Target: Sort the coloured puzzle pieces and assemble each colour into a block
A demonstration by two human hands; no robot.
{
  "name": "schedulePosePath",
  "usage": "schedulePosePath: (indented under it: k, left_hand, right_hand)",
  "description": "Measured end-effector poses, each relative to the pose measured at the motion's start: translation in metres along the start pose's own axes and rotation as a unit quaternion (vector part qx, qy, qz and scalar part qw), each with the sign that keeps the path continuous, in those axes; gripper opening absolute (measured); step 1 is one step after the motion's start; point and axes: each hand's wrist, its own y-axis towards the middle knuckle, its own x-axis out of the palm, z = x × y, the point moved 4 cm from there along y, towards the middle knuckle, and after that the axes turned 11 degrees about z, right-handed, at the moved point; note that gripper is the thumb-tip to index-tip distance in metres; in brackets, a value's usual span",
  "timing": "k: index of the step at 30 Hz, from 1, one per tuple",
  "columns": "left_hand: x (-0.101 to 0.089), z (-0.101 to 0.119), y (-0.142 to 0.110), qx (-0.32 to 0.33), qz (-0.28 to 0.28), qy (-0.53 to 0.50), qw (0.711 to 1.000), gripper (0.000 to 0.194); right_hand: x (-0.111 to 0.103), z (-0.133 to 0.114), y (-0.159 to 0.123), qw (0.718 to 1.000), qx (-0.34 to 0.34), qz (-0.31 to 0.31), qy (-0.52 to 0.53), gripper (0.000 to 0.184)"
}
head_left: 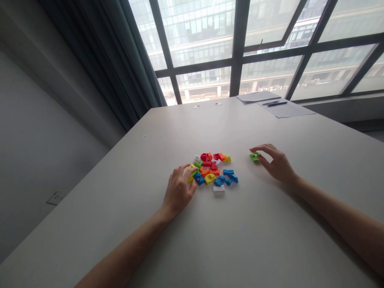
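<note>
Pinching green block (254, 157): right fingers (261, 148) | at block pile (214, 172): left fingers (188, 173), grip unclear

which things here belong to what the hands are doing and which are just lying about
Belonging to it:
green block, at the right hand
multicoloured blocks, at the left hand

Lying about:
blue pen
paper sheets

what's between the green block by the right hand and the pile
Only bare tabletop separates the green block from the coloured pile in the head view.
</note>
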Motion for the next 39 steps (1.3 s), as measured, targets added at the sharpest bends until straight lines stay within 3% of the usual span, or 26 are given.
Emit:
schedulePosePath:
  k: [3, 7, 14, 24, 30, 39]
  left_hand:
    - [0.001, 0.001, -0.001, 0.004, -0.013, 0.008, 1.0, 0.044]
    - [0.001, -0.001, 0.0, -0.008, 0.002, 0.003, 1.0, 0.037]
    - [0.005, -0.009, -0.003, -0.026, 0.02, 0.009, 0.999, 0.034]
    - [0.007, -0.014, -0.003, -0.033, 0.036, -0.022, 0.999, 0.013]
    - [-0.002, -0.009, 0.0, -0.048, 0.067, -0.048, 0.995, 0.004]
    - [-0.017, 0.002, 0.003, -0.041, 0.13, -0.043, 0.99, 0.009]
  right_hand:
    - [0.011, -0.018, -0.005, 0.998, -0.048, -0.037, -0.008, 0.023]
    - [0.017, -0.021, -0.007, 0.995, -0.083, -0.062, -0.015, 0.027]
    - [0.013, -0.012, -0.006, 0.997, -0.06, -0.042, -0.025, 0.03]
    - [0.015, -0.014, -0.007, 0.996, -0.064, -0.06, -0.024, 0.029]
    - [0.015, -0.014, -0.006, 0.996, -0.065, -0.063, -0.019, 0.028]
    - [0.017, -0.022, -0.01, 0.995, -0.075, -0.067, -0.002, 0.027]
